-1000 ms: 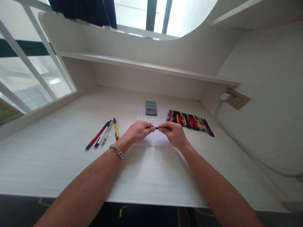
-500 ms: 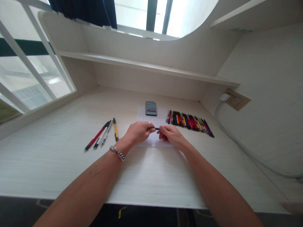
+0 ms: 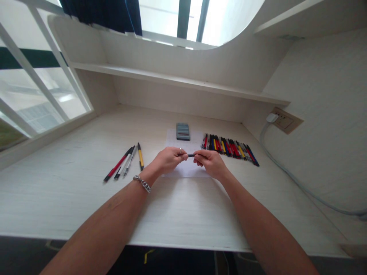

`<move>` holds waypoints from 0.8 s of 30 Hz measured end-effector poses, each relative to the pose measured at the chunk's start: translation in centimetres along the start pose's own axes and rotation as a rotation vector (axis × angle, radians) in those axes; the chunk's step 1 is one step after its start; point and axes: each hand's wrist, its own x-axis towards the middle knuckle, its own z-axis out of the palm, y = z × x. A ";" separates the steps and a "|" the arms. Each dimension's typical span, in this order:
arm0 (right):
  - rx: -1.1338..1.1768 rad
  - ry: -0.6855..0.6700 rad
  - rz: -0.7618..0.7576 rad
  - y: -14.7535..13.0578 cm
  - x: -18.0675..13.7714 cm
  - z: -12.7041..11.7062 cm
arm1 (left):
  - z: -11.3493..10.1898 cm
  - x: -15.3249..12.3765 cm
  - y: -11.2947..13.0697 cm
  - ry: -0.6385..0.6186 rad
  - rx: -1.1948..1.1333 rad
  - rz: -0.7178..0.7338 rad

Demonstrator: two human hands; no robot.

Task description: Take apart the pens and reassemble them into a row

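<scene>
Both my hands meet over a white sheet of paper (image 3: 185, 173) in the middle of the desk. My left hand (image 3: 169, 159), with a ring and a chain bracelet, pinches one end of a dark pen (image 3: 190, 155). The other end is pinched by my right hand (image 3: 210, 162). Only a short black stretch of the pen shows between the fingers. A row of several pens (image 3: 231, 148) in red, blue, yellow and black lies to the right of my hands. A few pens (image 3: 126, 162), red, grey and yellow, lie to the left.
A small dark box (image 3: 183, 131) sits on the far edge of the paper. A wall socket (image 3: 283, 119) with a white plug and a grey cable (image 3: 289, 175) is at the right. A shelf (image 3: 177, 81) runs above the white desk (image 3: 86, 198); a window frame stands at the left.
My right hand shifted a little left and then back to the right along the pen. My left hand has stayed where it was.
</scene>
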 end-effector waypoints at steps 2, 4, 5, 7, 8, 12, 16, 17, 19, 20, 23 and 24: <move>0.002 0.029 -0.017 0.1 0.0 0.1 | 0.0 0.1 -0.2 -0.009 -0.029 -0.009; 0.019 0.064 -0.030 0.3 0.0 0.3 | 0.0 0.2 -0.3 -0.017 -0.051 -0.017; 0.037 0.085 -0.036 0.4 0.0 0.3 | 0.0 0.2 -0.4 -0.022 -0.058 -0.021; 0.079 0.114 -0.041 0.5 0.1 0.4 | 0.0 0.2 -0.4 -0.023 -0.059 -0.025; 0.094 0.118 -0.035 0.5 0.1 0.4 | 0.0 0.2 -0.3 -0.019 -0.051 -0.024; 0.130 0.042 0.048 0.4 0.0 0.3 | -0.1 0.0 0.1 -0.001 0.003 0.004; 0.160 0.051 0.096 0.6 0.1 -0.1 | -0.1 -0.3 0.3 -0.011 0.036 0.030; 0.167 0.062 0.102 0.7 0.1 -0.1 | -0.1 -0.3 0.4 -0.015 0.045 0.025; 0.181 0.072 0.115 0.9 0.2 -0.3 | 0.0 -0.3 0.3 -0.026 0.064 0.012; 0.186 0.072 0.121 1.1 0.2 -0.4 | -0.1 -0.2 0.3 -0.030 0.074 0.008; 0.188 0.063 0.143 1.3 0.2 -0.8 | -0.1 -0.2 0.0 -0.024 0.103 0.002; 0.183 0.059 0.152 1.4 0.2 -0.9 | -0.2 -0.2 -0.1 -0.020 0.111 -0.001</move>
